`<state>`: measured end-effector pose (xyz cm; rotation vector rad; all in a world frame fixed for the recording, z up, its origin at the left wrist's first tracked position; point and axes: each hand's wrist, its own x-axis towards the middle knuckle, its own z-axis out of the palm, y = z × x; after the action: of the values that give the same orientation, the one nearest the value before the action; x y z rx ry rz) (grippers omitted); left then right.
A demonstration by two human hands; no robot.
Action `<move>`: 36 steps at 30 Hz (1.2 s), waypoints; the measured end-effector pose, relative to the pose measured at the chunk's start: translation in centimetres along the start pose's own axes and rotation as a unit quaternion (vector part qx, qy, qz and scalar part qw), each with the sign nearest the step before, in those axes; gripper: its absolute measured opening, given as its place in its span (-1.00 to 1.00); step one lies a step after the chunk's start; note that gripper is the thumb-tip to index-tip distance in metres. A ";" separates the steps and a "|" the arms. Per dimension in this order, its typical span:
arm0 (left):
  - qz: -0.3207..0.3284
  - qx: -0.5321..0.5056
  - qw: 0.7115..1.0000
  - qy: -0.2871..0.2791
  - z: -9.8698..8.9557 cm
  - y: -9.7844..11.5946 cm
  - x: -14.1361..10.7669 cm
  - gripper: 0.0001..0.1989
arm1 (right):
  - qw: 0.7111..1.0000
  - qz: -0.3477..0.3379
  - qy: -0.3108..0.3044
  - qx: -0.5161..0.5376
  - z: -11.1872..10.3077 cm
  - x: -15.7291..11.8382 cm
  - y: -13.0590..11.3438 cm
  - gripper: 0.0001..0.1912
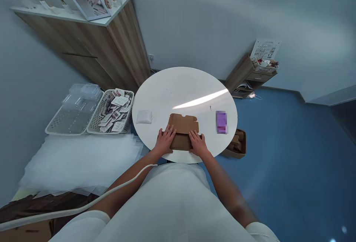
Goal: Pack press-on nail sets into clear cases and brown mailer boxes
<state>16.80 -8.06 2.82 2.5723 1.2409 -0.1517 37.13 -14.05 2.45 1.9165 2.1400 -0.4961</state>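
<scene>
A brown cardboard box, its flap laid back away from me, lies on the white oval-looking table close to my body. My left hand grips its left side, fingers reaching over to the fold and thumb near the front edge. On the right side my right hand holds it the same way. The hands cover both ends of the box, and its inside is hard to make out. Left of the box lies a small white packet. A blurred-out purple item lies to the right.
Left of the table stand a white basket of printed cards, a basket with clear plastic boxes and a stack of translucent sheets. A carton of brown boxes is on the floor at right. A white cable crosses my left arm.
</scene>
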 end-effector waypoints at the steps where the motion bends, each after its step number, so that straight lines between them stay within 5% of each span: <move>1: -0.041 -0.017 0.999 0.018 0.1 -0.5 -0.7 0.11 | 1.000 0.012 -0.001 -0.001 0.2 0.0 -0.3 0.01; 5: -0.253 -0.168 0.952 0.039 1.1 -3.2 -3.9 0.09 | 0.998 0.055 -0.008 0.009 0.7 -0.5 -1.3 -0.03; 9: -0.219 -0.346 0.912 0.006 2.8 -4.8 -5.4 -0.16 | 0.997 0.070 -0.020 0.027 1.2 -1.1 -1.9 0.02; 14: -0.248 -0.399 0.882 0.020 3.7 -4.1 -4.5 -0.38 | 0.996 0.075 -0.022 0.043 1.8 -1.7 -2.6 0.06; 18: -0.237 -0.405 0.883 0.025 3.3 -3.8 -4.1 -0.63 | 0.992 0.088 -0.025 0.085 1.8 -2.0 -2.9 0.05; 22: -0.214 -0.411 0.885 0.052 2.7 -3.9 -4.4 -0.66 | 0.989 0.086 -0.012 0.123 1.8 -2.1 -3.0 0.04; 29: -0.180 -0.275 0.943 0.057 2.1 -3.2 -4.3 -0.63 | 0.989 0.095 0.015 0.115 2.4 -1.6 -3.7 0.03; 36: -0.179 -0.323 0.924 0.099 1.8 -3.1 -4.6 -0.67 | 0.990 0.089 0.017 0.110 2.0 -1.1 -3.7 0.08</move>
<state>11.59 -10.21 1.44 1.8149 1.5093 0.3952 33.49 -16.16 1.45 2.2228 1.9803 -0.6926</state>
